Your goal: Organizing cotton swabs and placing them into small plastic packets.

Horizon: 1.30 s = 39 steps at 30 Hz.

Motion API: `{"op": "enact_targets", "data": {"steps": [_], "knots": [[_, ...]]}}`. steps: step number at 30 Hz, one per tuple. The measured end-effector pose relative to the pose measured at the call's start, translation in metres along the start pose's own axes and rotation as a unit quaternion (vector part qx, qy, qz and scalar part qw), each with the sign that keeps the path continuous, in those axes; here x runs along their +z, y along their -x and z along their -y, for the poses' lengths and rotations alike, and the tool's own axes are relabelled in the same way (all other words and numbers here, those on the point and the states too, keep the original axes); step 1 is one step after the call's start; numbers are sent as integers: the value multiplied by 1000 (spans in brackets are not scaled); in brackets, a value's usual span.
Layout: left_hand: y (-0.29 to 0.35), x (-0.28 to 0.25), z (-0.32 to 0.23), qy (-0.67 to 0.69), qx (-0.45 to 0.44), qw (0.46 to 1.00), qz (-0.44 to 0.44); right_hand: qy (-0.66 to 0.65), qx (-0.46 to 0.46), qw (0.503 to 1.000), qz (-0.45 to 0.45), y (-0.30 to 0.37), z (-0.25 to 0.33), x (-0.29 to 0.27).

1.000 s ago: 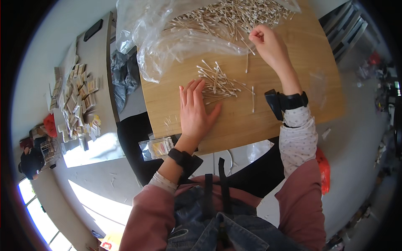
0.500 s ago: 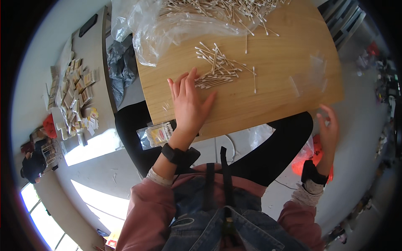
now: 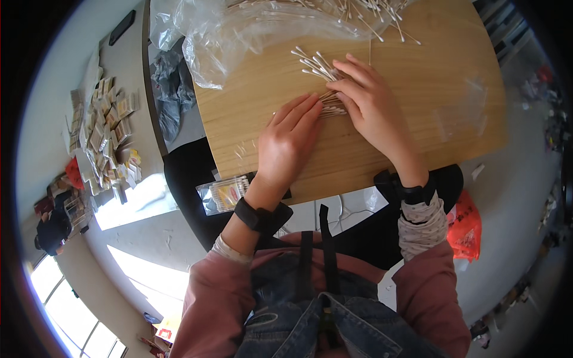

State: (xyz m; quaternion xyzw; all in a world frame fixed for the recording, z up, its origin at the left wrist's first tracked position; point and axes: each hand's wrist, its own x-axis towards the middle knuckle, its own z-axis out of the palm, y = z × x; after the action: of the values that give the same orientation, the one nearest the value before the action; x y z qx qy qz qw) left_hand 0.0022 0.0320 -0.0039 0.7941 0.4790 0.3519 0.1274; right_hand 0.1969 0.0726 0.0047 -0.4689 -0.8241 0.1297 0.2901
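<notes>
A small heap of white-tipped cotton swabs (image 3: 316,64) lies on the wooden tabletop (image 3: 233,119), between my two hands. My left hand (image 3: 287,134) presses its closed-together fingers against the left side of the heap, covering some swab ends. From the right, my right hand (image 3: 373,110) curls its fingers over the same heap, thumb low and fingertips near the middle. Swab tips fan out beyond the fingers toward the far side, and more show under the hands. The middle of the heap is partly hidden by my fingers.
A clear plastic bag (image 3: 203,53) with loose swabs (image 3: 388,12) lies at the far edge. Small clear bags (image 3: 465,116) rest at right. A swab packet (image 3: 227,194) sits by the near left edge. Many packs (image 3: 110,122) and a phone (image 3: 122,27) occupy the left table.
My right hand has come in from beyond the table's right edge onto the swabs. My left hand has shifted right against them, and the spread heap is drawn closer together.
</notes>
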Motion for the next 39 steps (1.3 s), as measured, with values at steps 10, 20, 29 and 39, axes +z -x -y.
{"op": "enact_targets", "data": {"steps": [10, 20, 29, 39], "knots": [[11, -8, -3, 1, 13, 999, 31, 28, 16, 997, -74, 14, -39, -24], [17, 23, -43, -166, -79, 971, 154, -190, 167, 959, -128, 49, 20, -7], [28, 21, -51, -209, -61, 957, 191, -183, 174, 952, -172, 52, 15, -6], [26, 15, -49, -214, -56, 957, 188, -76, 87, 985, -130, 49, 14, -7]]}}
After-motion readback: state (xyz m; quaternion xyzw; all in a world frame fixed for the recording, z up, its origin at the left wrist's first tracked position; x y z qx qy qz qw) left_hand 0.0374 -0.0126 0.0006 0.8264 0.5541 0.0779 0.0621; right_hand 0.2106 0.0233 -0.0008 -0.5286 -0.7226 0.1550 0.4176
